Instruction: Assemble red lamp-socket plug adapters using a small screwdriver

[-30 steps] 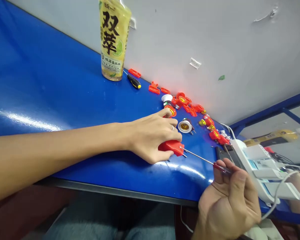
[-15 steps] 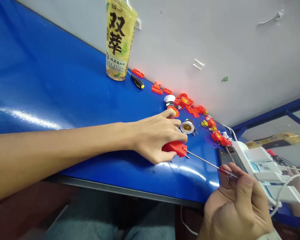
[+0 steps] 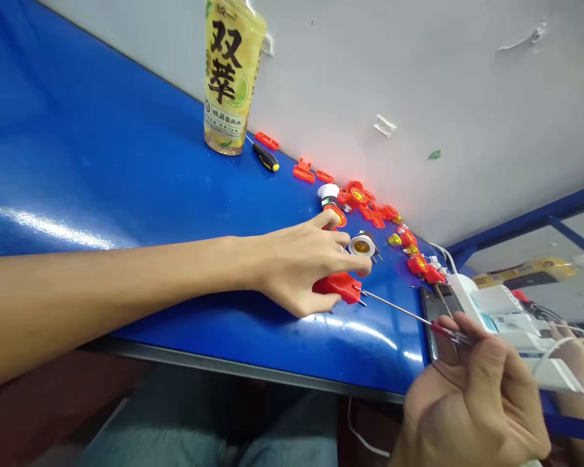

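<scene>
My left hand [image 3: 311, 266] is closed over a red plug-in lamp socket [image 3: 343, 287], pressing it to the blue table. Metal prongs stick out of its right end; the palm hides much of the body. In my right hand [image 3: 477, 389] is a thin screwdriver [image 3: 399, 309] with a clear red handle, pinched between thumb and fingers. Its shaft points left, the tip at the socket's pronged end; whether it sits in a screw I cannot tell. Just beyond my left fingers stands a white-rimmed lamp socket [image 3: 362, 246]. A red round socket part [image 3: 338, 216] lies by the index finger.
Several red shells and brass sleeves [image 3: 370, 211] lie along the wall. A black-yellow screwdriver [image 3: 265, 157] rests beside a yellow drink bottle [image 3: 231, 84]. White devices with cables [image 3: 506, 324] stand at right, near another person's hand [image 3: 571, 350]. The table's front edge [image 3: 253, 371] is close.
My right hand has shifted slightly right with the screwdriver. One finger of my left hand reaches a little farther out over the red socket. The rest stays in place.
</scene>
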The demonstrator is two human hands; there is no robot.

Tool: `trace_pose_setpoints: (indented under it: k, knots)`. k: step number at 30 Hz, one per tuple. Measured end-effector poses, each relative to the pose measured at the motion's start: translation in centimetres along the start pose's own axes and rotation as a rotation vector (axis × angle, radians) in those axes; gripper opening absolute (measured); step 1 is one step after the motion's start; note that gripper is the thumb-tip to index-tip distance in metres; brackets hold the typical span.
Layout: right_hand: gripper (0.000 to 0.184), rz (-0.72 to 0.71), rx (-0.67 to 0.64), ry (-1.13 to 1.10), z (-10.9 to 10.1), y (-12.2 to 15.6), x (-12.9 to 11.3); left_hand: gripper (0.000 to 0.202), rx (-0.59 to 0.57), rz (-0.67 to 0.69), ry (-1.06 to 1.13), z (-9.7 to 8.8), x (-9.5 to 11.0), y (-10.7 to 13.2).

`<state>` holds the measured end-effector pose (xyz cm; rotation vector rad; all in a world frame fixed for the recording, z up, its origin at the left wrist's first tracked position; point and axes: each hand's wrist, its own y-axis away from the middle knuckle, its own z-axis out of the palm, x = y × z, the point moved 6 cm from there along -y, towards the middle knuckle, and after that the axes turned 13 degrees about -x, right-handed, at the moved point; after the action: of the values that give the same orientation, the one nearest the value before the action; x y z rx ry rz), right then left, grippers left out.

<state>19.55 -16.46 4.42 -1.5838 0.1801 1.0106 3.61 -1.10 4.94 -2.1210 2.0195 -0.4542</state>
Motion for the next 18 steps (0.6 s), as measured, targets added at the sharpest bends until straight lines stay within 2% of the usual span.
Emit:
trace_pose_setpoints:
  k: [10,18]
  knots:
    - [0.005,0.038,0.012,-0.011,0.4,0.1,0.0,0.029,0.004,0.005,0.020,0.0,0.0,0.0]
    - [0.005,-0.038,0.009,-0.001,1.3,-0.2,-0.7,0.031,0.011,0.006,0.031,0.0,0.0,0.0]
